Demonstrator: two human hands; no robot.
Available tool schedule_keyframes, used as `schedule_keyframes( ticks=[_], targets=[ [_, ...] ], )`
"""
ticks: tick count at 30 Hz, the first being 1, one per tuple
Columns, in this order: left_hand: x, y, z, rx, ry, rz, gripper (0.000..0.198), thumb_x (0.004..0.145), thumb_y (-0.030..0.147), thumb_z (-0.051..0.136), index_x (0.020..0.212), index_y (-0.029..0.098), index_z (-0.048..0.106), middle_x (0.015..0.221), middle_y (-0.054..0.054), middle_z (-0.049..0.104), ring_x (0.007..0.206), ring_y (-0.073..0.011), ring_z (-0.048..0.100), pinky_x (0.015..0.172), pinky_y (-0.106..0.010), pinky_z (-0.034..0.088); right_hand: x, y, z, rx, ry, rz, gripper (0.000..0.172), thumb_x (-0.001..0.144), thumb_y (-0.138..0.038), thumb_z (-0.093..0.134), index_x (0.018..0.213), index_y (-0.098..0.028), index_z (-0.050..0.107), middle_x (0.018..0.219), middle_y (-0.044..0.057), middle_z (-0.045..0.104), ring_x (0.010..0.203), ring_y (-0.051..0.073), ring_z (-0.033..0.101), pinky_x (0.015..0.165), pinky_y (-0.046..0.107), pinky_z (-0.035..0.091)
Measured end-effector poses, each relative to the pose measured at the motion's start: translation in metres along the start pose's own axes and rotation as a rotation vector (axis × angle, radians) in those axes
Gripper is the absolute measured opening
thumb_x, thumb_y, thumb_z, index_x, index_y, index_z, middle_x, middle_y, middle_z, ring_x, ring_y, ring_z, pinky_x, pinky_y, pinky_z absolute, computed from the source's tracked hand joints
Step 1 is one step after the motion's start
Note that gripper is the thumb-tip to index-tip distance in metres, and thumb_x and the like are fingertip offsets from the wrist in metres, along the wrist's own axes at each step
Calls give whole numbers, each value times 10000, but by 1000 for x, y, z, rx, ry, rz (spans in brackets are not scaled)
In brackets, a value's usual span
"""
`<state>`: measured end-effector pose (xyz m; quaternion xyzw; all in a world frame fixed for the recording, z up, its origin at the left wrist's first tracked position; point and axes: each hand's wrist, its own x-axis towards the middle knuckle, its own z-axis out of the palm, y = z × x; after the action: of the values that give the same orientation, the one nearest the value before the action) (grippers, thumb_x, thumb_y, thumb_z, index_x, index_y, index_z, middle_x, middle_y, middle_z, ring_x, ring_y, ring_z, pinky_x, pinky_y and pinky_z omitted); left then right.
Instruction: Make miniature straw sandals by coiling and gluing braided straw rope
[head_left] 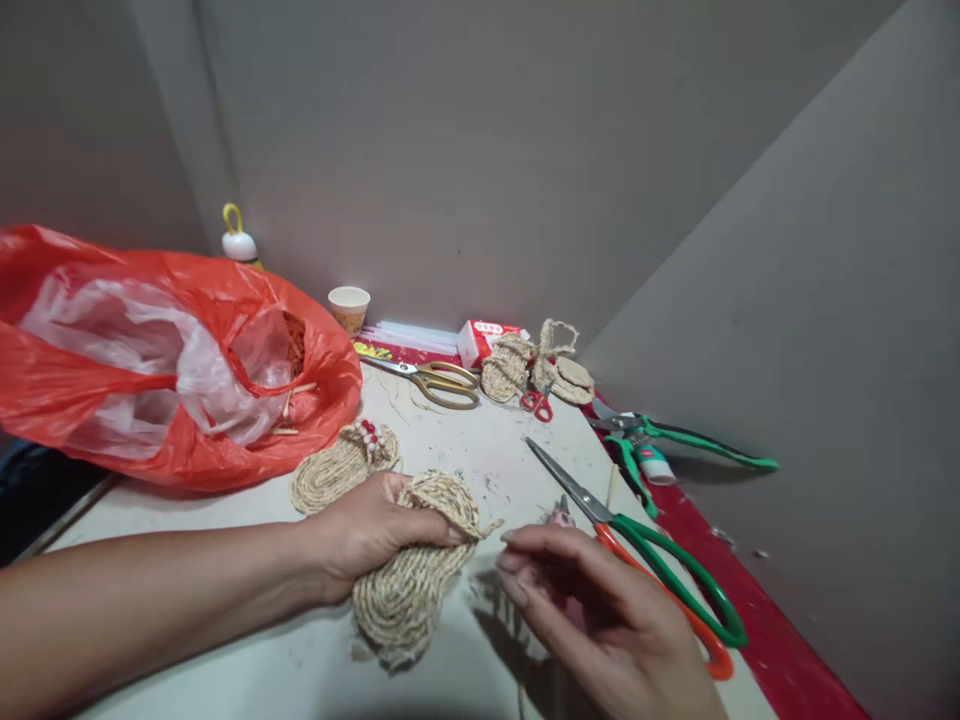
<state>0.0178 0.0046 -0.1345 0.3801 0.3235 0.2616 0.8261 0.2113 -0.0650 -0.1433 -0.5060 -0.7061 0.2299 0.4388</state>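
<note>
My left hand (382,535) grips a small woven straw slipper (409,605), with the thumb across its strap. The braided sole hangs toward me, and a short loose cord end sticks out on the right of the strap. Just right of that end is my right hand (600,610), its fingers curled and the tips drawn close to the thumb. Whether a thin strand lies between them I cannot make out. Behind my left hand lies another straw slipper (337,470) with red and white beads. Large scissors (600,510) with green and orange handles lie beside my right hand.
A red plastic bag (315,320) fills the left side. Along the back are a paper cup (349,308), gold-handled scissors (442,383), a red-and-white box (480,340), straw pieces (510,368) and small red scissors (537,403). Green-handled pruning shears (697,440) lie at the right wall.
</note>
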Motion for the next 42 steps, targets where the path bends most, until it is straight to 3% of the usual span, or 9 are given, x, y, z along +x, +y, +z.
schedule_keyframes(
  ticks=[4, 9, 19, 23, 27, 29, 34, 42],
  targets=[
    [1, 5, -1, 51, 89, 41, 113, 596, 150, 738, 704, 133, 709, 626, 22, 664, 579, -98, 547, 635, -222, 406, 2, 1, 0, 1, 80, 48, 27, 820, -245, 647, 808, -223, 657, 644, -2, 653, 488, 130, 582, 438, 193, 487],
    [-2, 4, 4, 98, 47, 56, 92, 609, 156, 730, 688, 129, 692, 624, 25, 640, 588, -95, 518, 607, -205, 380, 5, 1, 5, 55, 38, 93, 152, 840, -293, 602, 724, -198, 632, 574, -16, 577, 479, 123, 522, 430, 201, 439],
    [-8, 2, 14, 288, 22, 82, 137, 645, 212, 753, 692, 122, 661, 637, 35, 571, 598, -87, 448, 600, -198, 350, 8, -8, 15, 274, -77, 225, 159, 779, -274, 616, 660, -171, 596, 511, -56, 473, 459, 87, 419, 425, 178, 373],
    [-8, 1, 12, 261, 7, 77, 128, 660, 191, 745, 743, 119, 679, 684, 17, 614, 634, -94, 486, 641, -204, 372, 7, -10, 9, 260, -17, 195, 54, 760, -228, 651, 757, -178, 631, 581, -22, 587, 488, 105, 517, 448, 192, 446],
    [-7, 0, 12, 227, -2, 45, 81, 673, 163, 716, 727, 118, 676, 668, 23, 611, 616, -87, 479, 626, -203, 367, 5, -9, 4, 47, 42, -170, 104, 808, -121, 603, 868, -180, 664, 711, 35, 669, 594, 136, 618, 531, 226, 512],
    [-8, -1, 13, 224, -8, 42, 48, 678, 146, 702, 706, 124, 669, 650, 36, 599, 604, -81, 469, 618, -200, 360, 4, -9, 4, -9, 31, -263, 122, 820, -94, 599, 883, -178, 661, 720, 39, 674, 623, 141, 640, 552, 228, 526],
    [-8, -4, 12, 177, 7, 40, 55, 658, 126, 700, 712, 128, 687, 669, 36, 624, 625, -84, 494, 636, -196, 364, 5, -10, 4, -77, 2, -248, 149, 809, -78, 621, 876, -200, 674, 723, 24, 714, 630, 138, 678, 577, 203, 554],
    [-8, -11, 6, 10, 1, -19, 117, 629, 161, 705, 737, 117, 707, 674, 10, 648, 605, -98, 523, 636, -220, 379, 10, -9, 6, 104, 67, -43, 139, 750, -104, 700, 766, -240, 728, 689, 7, 730, 607, 160, 690, 542, 196, 575]
  ],
)
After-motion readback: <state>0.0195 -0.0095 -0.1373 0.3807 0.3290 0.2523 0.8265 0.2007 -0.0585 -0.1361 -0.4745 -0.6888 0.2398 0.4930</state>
